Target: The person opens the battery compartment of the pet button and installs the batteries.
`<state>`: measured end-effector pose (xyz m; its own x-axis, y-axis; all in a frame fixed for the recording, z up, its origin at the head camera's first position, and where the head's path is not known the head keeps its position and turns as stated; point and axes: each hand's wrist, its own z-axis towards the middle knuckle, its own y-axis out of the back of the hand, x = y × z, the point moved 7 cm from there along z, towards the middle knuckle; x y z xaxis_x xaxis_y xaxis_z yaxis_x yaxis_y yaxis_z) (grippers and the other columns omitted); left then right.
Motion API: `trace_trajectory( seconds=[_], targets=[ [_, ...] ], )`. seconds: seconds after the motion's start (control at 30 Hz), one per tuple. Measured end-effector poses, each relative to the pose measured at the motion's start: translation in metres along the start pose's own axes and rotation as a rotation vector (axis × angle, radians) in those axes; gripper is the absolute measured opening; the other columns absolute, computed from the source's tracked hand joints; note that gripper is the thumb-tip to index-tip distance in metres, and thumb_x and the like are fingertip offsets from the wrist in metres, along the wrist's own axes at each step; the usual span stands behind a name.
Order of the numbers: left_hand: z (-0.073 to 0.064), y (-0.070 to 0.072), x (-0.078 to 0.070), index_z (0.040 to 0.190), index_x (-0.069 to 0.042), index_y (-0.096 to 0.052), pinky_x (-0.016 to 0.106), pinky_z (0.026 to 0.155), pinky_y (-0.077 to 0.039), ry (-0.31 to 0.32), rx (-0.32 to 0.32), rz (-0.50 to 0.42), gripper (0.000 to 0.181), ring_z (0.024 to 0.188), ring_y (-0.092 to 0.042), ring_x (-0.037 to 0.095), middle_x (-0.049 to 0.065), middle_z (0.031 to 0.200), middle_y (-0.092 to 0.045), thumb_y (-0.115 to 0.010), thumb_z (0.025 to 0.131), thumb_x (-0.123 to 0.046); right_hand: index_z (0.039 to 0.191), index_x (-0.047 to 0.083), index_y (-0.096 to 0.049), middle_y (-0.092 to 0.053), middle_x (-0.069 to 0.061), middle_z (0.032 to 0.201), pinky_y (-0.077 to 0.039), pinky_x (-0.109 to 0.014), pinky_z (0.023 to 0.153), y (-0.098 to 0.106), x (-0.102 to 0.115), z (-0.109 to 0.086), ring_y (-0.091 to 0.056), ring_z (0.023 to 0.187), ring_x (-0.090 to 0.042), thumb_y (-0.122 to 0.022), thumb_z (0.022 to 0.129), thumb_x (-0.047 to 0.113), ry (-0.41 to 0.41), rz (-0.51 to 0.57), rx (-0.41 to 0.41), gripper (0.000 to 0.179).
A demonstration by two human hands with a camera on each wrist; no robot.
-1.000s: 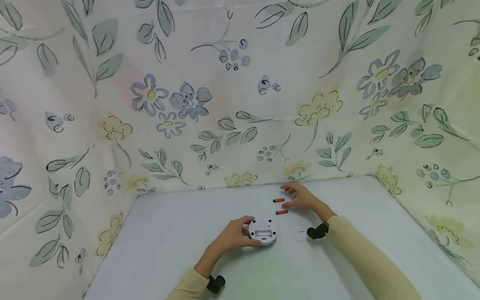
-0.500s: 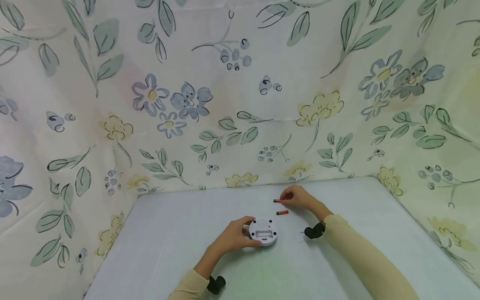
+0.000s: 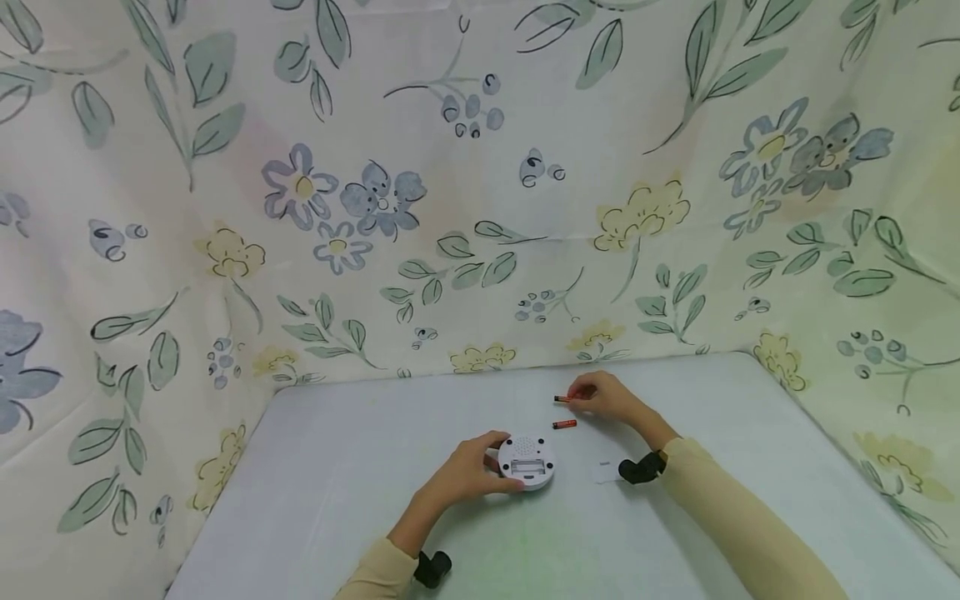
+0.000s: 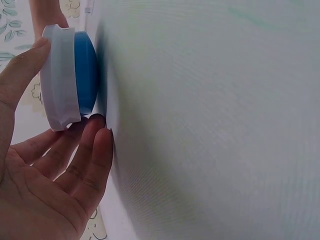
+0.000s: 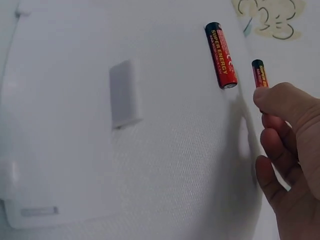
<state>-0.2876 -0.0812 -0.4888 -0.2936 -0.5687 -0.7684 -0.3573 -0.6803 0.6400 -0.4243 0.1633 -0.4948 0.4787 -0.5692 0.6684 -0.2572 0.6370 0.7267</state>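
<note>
My left hand (image 3: 474, 471) grips a round white device (image 3: 527, 450) between thumb and fingers. Its battery compartment faces up, uncovered, with a ring of small holes above it. In the left wrist view the device's lower part (image 4: 86, 72) is blue and close to the tabletop. Farther back, my right hand (image 3: 606, 395) pinches a red and black AAA battery (image 5: 259, 72) between thumb and fingers, which hide one end of it. A second such battery (image 5: 221, 57) lies on the table, nearer the device.
A white battery cover (image 5: 60, 120) with a small tab lies on the white table (image 3: 360, 467), beside the right wrist's black camera (image 3: 641, 468). Another black camera (image 3: 432, 569) sits on the left wrist. Floral cloth (image 3: 465, 192) hangs behind the table and along its sides.
My right hand has closed from spread fingers onto the far battery and shifted it slightly right. The left hand and the device have stayed in place.
</note>
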Motion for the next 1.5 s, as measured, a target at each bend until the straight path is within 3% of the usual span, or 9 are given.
trace_trajectory(
  seconds=[0.4,0.93,1.3,1.5],
  targets=[
    [-0.001,-0.003,0.004,0.143,-0.004,-0.053,0.033,0.08,-0.051,0.022,-0.018,-0.007,0.078,0.097,-0.066,0.016,0.008,0.13,-0.061,-0.089,0.08,-0.035,0.095,0.007,-0.074,-0.065,0.004,0.086,-0.05,-0.029,0.071,0.005,0.003,-0.017,-0.06,0.079,-0.016,-0.077,0.09,0.006,0.046,0.057,-0.066,0.006],
    [0.001,-0.001,0.004,0.141,-0.008,-0.056,0.032,0.082,-0.051,-0.003,-0.038,0.0,0.075,0.098,-0.065,0.017,0.006,0.129,-0.062,-0.089,0.08,-0.036,0.097,0.007,-0.073,-0.062,0.002,0.084,-0.049,-0.028,0.071,0.002,0.011,-0.037,-0.058,0.079,-0.019,-0.076,0.092,0.009,0.005,0.117,-0.05,0.006],
    [0.0,-0.002,0.004,0.139,-0.006,-0.056,0.036,0.085,-0.052,-0.014,-0.059,-0.011,0.075,0.103,-0.064,0.022,0.007,0.133,-0.061,-0.09,0.078,-0.036,0.095,0.009,-0.072,-0.061,0.004,0.083,-0.05,-0.029,0.071,-0.003,0.017,-0.04,-0.059,0.078,-0.015,-0.076,0.092,0.006,0.065,0.113,-0.035,0.006],
    [0.002,-0.003,0.004,0.139,-0.006,-0.057,0.035,0.085,-0.052,-0.012,-0.061,-0.011,0.075,0.103,-0.064,0.021,0.006,0.133,-0.061,-0.09,0.078,-0.036,0.098,0.008,-0.072,-0.061,0.001,0.085,-0.05,-0.028,0.073,-0.004,0.024,-0.045,-0.058,0.081,-0.018,-0.075,0.092,0.006,0.054,0.14,-0.011,0.007]
  ],
)
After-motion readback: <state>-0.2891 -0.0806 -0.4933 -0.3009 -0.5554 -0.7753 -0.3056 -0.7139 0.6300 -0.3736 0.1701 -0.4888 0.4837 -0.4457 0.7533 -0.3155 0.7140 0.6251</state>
